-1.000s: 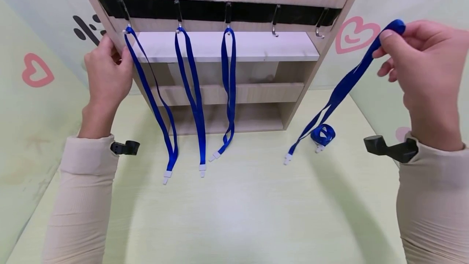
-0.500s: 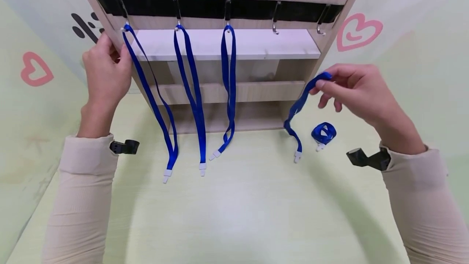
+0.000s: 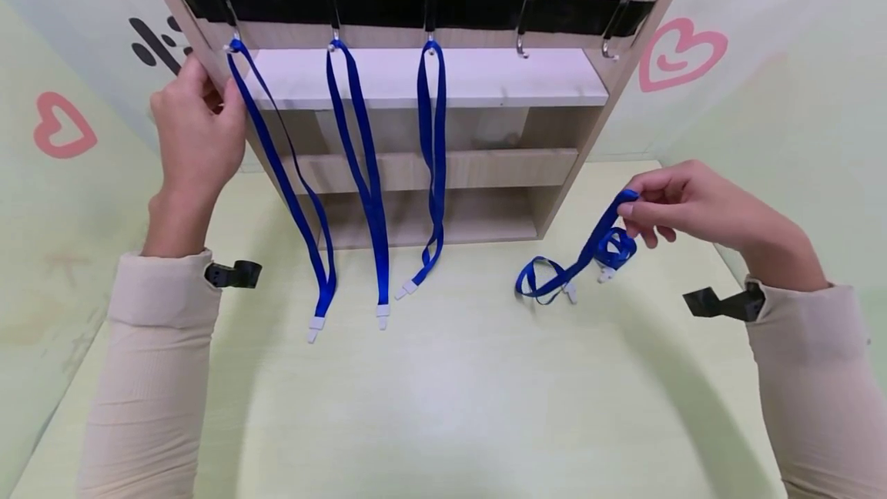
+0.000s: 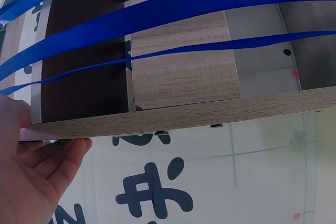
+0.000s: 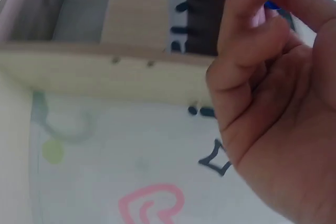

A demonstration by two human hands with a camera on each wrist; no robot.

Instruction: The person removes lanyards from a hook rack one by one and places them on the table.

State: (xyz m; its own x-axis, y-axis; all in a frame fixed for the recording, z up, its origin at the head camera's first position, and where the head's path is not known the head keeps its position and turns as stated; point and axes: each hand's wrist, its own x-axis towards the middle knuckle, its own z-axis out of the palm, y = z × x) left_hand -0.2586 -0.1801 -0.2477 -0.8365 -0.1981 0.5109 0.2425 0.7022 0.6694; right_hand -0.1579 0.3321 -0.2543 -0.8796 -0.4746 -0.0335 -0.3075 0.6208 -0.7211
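Note:
My left hand (image 3: 199, 125) grips the left side panel (image 4: 173, 119) of a small wooden shelf (image 3: 513, 168), thumb in front and fingers behind. My right hand (image 3: 700, 202) pinches the top of a blue lanyard (image 3: 589, 249) between thumb and fingers, right of the shelf. That lanyard's lower part lies looped on the table, its white clip (image 3: 570, 293) beside the loop. Just behind it rests a coiled lanyard (image 3: 617, 249), partly covered. From the three left hooks hang a left lanyard (image 3: 273, 152), a second lanyard (image 3: 374, 214) and a third lanyard (image 3: 440, 137).
Two bare metal hooks, a fourth hook (image 3: 523, 41) and a fifth hook (image 3: 610, 45), sit at the right of the black strip (image 3: 478, 6). The pale green table (image 3: 443, 391) stretches in front. Patterned walls (image 3: 776, 91) stand behind and at the sides.
My right hand has come left and down with its lanyard, which was stretched taut and now slumps into a loop on the table. My left hand stays on the side panel.

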